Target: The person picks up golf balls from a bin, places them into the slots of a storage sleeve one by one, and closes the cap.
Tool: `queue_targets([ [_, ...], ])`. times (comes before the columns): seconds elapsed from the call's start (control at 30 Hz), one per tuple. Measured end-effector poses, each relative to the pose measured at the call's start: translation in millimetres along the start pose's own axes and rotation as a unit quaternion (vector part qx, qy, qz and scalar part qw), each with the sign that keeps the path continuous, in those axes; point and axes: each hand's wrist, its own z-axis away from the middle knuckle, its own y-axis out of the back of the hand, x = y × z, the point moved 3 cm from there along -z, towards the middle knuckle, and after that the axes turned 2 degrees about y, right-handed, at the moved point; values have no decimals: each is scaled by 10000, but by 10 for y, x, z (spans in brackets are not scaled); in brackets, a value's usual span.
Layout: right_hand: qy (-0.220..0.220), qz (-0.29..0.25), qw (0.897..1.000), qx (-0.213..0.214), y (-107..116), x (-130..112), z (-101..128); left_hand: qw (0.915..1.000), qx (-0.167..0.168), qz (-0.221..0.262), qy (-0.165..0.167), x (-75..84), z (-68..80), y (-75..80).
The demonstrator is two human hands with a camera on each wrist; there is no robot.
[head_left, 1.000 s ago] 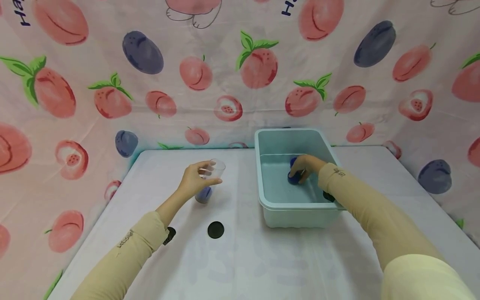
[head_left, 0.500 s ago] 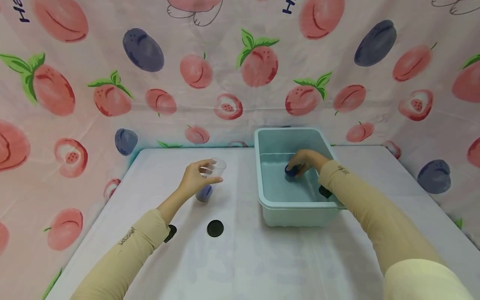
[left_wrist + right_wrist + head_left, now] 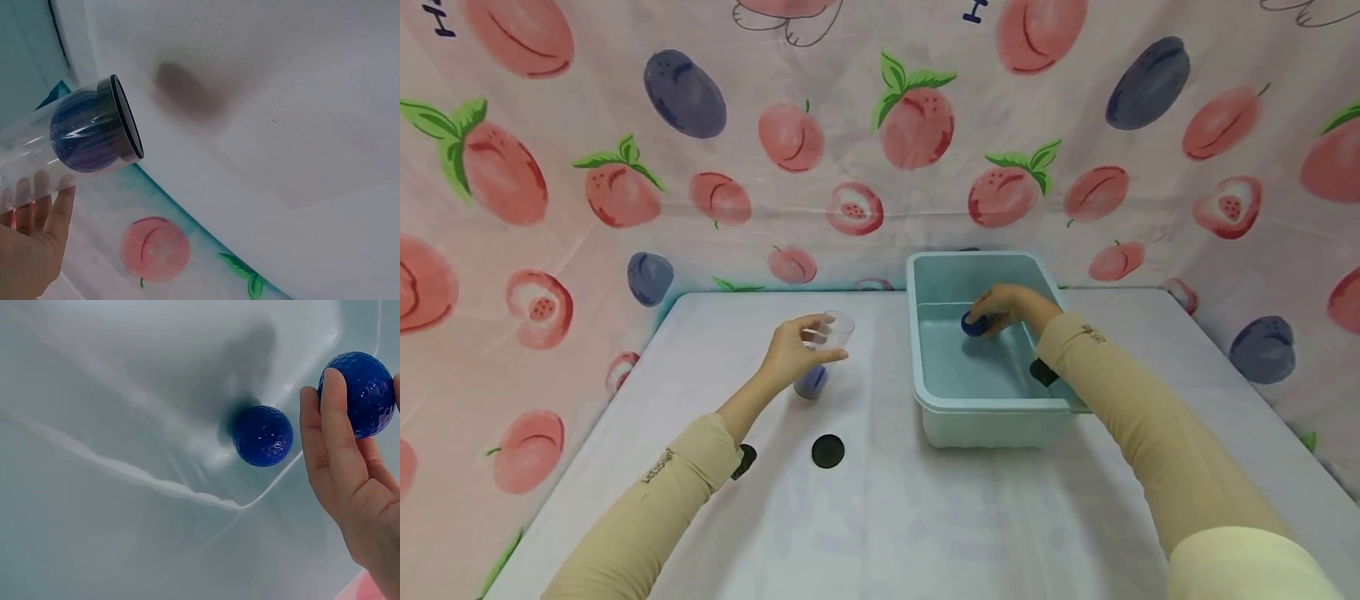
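Observation:
My left hand (image 3: pixel 792 354) grips a clear plastic cylinder (image 3: pixel 837 333) above the table, tilted, its open rim upward. At its bottom lies a blue ball (image 3: pixel 81 131), against a black base. Inside the pale blue tub (image 3: pixel 992 406), my right hand (image 3: pixel 1011 307) pinches a blue golf ball (image 3: pixel 359 394) between fingers and thumb, raised off the floor. A second blue golf ball (image 3: pixel 262 435) rests on the tub floor near a corner in the right wrist view; the hand hides it in the head view.
A round black disc (image 3: pixel 827 451) lies flat on the white-covered table (image 3: pixel 880 517), in front of the cylinder and left of the tub. The tub's walls surround the right hand. A fruit-print cloth (image 3: pixel 865 125) hangs behind the table.
My right hand has lifted the golf ball from the tub floor and moved slightly toward the tub's far left side. The left hand and cylinder stay almost still.

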Motion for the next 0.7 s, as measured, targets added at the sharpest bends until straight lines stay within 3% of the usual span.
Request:
queue_targets([
  [0.3, 245, -579, 9979, -180, 78, -45, 88, 9999, 68, 131, -88, 58, -51, -50],
  [0.7, 632, -1587, 9844, -425, 189, -100, 145, 9991, 171, 384, -21, 103, -114, -174],
])
